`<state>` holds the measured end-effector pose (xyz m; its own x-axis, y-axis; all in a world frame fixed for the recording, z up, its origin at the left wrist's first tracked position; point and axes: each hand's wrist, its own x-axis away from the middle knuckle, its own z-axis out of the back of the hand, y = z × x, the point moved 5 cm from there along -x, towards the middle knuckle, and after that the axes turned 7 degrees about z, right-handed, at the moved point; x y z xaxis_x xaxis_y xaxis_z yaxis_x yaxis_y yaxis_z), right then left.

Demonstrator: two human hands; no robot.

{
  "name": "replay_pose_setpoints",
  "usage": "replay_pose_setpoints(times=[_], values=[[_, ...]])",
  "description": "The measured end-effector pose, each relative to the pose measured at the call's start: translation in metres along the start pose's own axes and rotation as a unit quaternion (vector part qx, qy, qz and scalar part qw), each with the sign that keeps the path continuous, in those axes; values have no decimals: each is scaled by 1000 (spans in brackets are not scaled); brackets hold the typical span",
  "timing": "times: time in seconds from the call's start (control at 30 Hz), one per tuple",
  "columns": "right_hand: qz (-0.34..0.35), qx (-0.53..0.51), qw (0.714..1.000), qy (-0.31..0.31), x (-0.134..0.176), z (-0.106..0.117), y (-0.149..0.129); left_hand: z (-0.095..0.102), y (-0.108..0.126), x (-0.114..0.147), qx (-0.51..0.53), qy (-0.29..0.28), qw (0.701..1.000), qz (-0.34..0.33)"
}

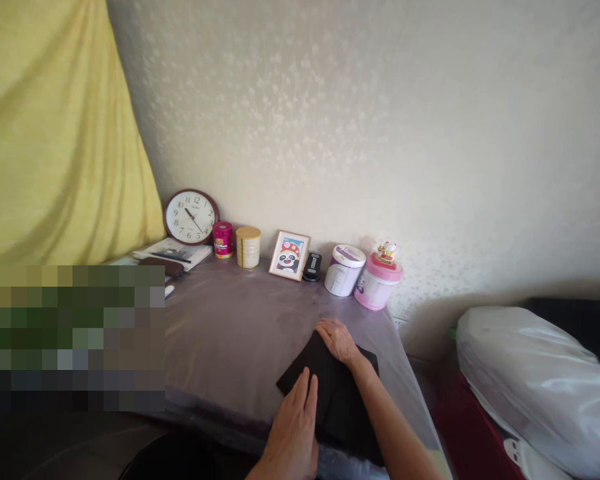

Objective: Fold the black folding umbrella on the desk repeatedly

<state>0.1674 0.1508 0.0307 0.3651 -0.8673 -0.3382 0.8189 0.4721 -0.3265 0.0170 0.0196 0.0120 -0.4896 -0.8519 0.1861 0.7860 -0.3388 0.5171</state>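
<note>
A folded black cloth (347, 413), possibly a garment, lies at the front right of the table. My right hand (339, 341) rests across its far edge, palm down, fingers pointing left. Along the near left side of the cloth, my left hand (295, 413) is turned on edge with its fingers stretched out. The left fingertips touch or hover just over the fabric; I cannot tell which. Part of the cloth is hidden under my right forearm.
Along the wall on the table (220, 333) stand a clock (191, 217), a pink can (223, 240), a yellow tin (249, 248), a framed panda picture (289, 256), a white tub (345, 271) and a pink tub (377, 283). A plastic-wrapped bundle (540, 380) lies right.
</note>
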Motion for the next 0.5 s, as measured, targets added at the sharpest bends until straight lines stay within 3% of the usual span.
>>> replay_pose_setpoints(times=[0.1,0.2,0.23,0.3,0.37,0.43,0.5], values=[[-45,28,996,69,2,14,2,-1,-1,1,7,7,1000,6],[-43,14,989,142,17,28,-20,-1,-1,2,5,4,1000,5],[-16,-10,990,137,23,28,-33,0,-1,2,3,0,1000,6],[44,-73,994,64,32,17,-55,2,0,2,-3,-1,1000,3],[66,-74,995,11,37,4,-64,5,2,3,-7,2,1000,0],[41,-42,998,22,35,-1,-55,6,3,4,-12,3,1000,2],[-11,-10,996,85,31,4,-33,6,2,4,-17,2,1000,5]])
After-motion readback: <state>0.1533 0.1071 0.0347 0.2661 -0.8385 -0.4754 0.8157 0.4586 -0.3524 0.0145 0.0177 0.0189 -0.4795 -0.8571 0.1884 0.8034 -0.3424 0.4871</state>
